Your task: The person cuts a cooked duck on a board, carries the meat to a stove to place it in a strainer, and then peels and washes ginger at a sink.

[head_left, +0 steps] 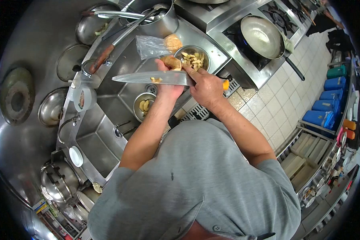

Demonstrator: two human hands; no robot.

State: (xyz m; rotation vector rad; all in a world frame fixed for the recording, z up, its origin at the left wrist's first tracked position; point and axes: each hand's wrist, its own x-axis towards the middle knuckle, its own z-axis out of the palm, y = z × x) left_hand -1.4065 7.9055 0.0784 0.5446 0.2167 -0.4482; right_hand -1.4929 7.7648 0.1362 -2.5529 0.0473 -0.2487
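Note:
A brown-skinned root with pale yellow flesh sits in my left hand, whose fingers curl round it; the kind of root is hard to tell. My right hand grips a large knife with a yellow-orange handle end. The wide blade crosses in front of my left palm, tip to the left, and bits of yellow flesh cling to it. Just beyond my hands stands a metal bowl of cut pale pieces. Below the blade, a smaller metal bowl holds several peeled yellow pieces.
The steel sink lies to the left, with a tap. A clear plastic bag and a large pot with ladles are behind. At right, a wok rests on the stove; blue bins stand beyond the tiled floor.

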